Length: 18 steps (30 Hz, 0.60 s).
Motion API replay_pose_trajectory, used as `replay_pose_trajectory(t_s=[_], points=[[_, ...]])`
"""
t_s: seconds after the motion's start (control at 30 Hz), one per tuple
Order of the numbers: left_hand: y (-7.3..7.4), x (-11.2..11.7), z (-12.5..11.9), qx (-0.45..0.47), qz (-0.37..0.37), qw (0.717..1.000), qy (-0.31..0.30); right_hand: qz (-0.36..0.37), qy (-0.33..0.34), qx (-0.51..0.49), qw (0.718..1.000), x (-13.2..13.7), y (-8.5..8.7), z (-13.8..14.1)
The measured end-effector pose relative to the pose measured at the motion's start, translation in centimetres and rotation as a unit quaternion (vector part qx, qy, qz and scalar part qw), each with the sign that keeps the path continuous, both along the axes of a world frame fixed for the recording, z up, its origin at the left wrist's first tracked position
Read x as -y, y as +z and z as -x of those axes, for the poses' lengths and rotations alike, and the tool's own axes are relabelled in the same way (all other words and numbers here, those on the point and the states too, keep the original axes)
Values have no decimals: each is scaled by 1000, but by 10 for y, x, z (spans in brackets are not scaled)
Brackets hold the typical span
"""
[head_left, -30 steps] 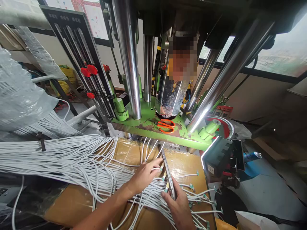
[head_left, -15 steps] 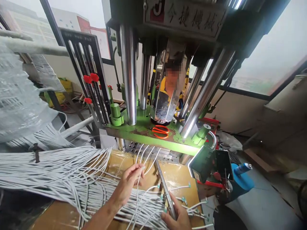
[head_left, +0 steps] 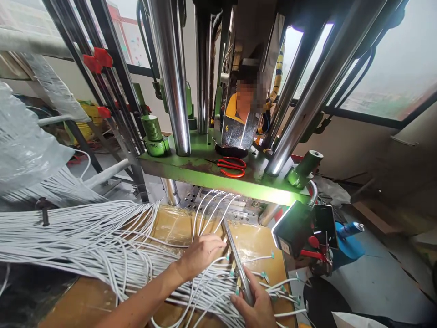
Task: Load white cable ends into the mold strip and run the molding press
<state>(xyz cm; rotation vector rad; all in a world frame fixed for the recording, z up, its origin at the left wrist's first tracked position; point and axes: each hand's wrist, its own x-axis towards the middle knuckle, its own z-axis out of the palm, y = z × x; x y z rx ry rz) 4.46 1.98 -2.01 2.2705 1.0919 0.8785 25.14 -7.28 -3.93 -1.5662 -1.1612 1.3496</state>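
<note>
Near the right edge of the table (head_left: 251,233), my right hand (head_left: 257,303) is gripping a metal bar (head_left: 236,256), my left hand (head_left: 200,255) pinching a cable (head_left: 224,243).

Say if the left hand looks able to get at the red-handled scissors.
Probably yes: the red-handled scissors lie uncovered on the green platform, beyond the left hand. Four white cables arch between them, but there seems room to pass above.

bar (head_left: 239,265): smooth metal | cables (head_left: 85,237): matt, probably plastic | columns (head_left: 172,77): glossy metal
</note>
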Motion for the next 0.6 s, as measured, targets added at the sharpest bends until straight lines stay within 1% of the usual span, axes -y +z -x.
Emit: replay_pose_trajectory(t_s=[0.17,0.3,0.37,0.5,0.57,0.6], points=[[-1,2,1,0,-13,1000,-10,12,13,5,1000,0,-5,-1],[-3,3,1,10,-18,1000,-1,10,21,7,1000,0,-6,-4],[-3,3,-1,14,-13,1000,5,8,31,24,999,-1,-5,-4],[-2,4,-4,26,-6,1000,13,-20,61,97,993,-2,-8,-3],[1,2,-5,12,11,1000,14,-33,75,152,985,-2,-16,-4],[5,0,-5,-5,25,1000,11,-53,77,187,978,-2,-21,-6]])
